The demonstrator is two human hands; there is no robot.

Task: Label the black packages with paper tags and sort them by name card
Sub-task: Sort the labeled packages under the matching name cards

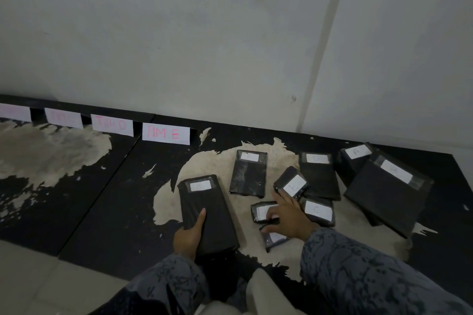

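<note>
Nine black packages lie on a worn black mat (110,207) in the lower middle and right of the frame, each with a white paper tag taped near one end. The left hand (190,231) grips the long package (207,215) at lower centre by its near end, thumb laid along the top face and fingers curled under the edge; its tag (200,186) sits at the far end, the letter too faint to read. The right hand (286,215) reaches over the cluster just right of it, fingers spread and bent down onto two small packages: one (261,211) under the fingertips and one (275,238) under the palm; whether it pinches either cannot be told. Touching the back of that hand is a small tilted package (291,183) marked E, and just right of the wrist a package (318,211) marked C. Farther up stand an upright package (248,174) and another (318,176) beside it. At right a large package (389,192) overlaps a smaller one (354,158) behind it. Four white name cards lean against the wall base at upper left in a row: the nearest (165,133) reads roughly "TIM E" in pink, the next (112,125) fainter, and the two beyond (64,117) (14,112) are illegible. Patterned grey sleeves (371,276) cover both forearms.
</note>
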